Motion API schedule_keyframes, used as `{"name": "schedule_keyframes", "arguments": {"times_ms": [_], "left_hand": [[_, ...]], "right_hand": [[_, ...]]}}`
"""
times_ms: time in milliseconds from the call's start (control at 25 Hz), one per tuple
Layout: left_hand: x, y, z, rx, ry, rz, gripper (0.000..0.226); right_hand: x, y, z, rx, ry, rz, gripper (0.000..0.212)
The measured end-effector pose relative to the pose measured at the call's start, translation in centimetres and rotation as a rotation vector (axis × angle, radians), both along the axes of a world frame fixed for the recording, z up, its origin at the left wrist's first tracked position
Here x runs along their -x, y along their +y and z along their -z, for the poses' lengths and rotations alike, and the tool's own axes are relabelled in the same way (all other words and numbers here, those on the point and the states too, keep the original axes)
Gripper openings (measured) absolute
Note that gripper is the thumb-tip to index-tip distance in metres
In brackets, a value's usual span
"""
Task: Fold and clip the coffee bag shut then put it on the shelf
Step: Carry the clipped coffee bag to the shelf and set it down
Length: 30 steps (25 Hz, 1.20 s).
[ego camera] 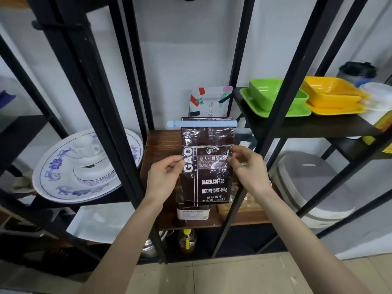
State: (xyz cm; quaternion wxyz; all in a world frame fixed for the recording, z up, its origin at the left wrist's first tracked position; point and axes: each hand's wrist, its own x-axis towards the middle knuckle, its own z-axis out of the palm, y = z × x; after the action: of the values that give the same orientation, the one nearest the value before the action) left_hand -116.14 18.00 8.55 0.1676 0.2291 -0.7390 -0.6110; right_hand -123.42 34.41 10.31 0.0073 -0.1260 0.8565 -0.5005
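A dark brown coffee bag [207, 166] with white lettering stands upright over the wooden shelf board [161, 145] in the middle of the black rack. A long pale blue clip [201, 123] runs across its folded top. My left hand [164, 177] pinches the bag's left edge. My right hand [249, 167] grips its right edge at about the same height. The bag's bottom hides part of a white tin [192, 213] that stands on the shelf in front.
A white patterned tea pouch [209, 101] leans at the back of the shelf. Left: a blue-and-white plate [70, 177] with a cup. Right: green trays [273, 98] and yellow trays [333, 95]. Black rack posts [101, 115] flank the opening. A bottle [187, 240] stands below.
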Motion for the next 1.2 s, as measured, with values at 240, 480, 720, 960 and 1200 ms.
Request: {"name": "schedule_keyframes", "arguments": {"times_ms": [240,480,720,960,1200], "left_hand": [[3.9,-0.5,0.1,0.004,0.008,-0.037,0.02],[6.9,-1.3,0.2,-0.057,0.038,-0.061,0.027],[10.6,-2.4,0.1,-0.067,0.052,-0.041,0.031],[13.5,-2.5,0.2,-0.111,0.084,-0.083,0.029],[15.7,-3.2,0.9,-0.127,0.069,-0.113,0.027]], "right_hand": [[3.7,-1.3,0.1,0.049,-0.008,0.004,0.026],[6.7,-3.3,0.9,0.1,-0.027,0.027,0.033],[9.9,-4.7,1.5,0.207,-0.069,0.123,0.036],[12.5,-6.2,1.5,0.322,-0.088,0.208,0.034],[13.8,-7.9,2.3,0.527,-0.128,0.32,0.029]]}}
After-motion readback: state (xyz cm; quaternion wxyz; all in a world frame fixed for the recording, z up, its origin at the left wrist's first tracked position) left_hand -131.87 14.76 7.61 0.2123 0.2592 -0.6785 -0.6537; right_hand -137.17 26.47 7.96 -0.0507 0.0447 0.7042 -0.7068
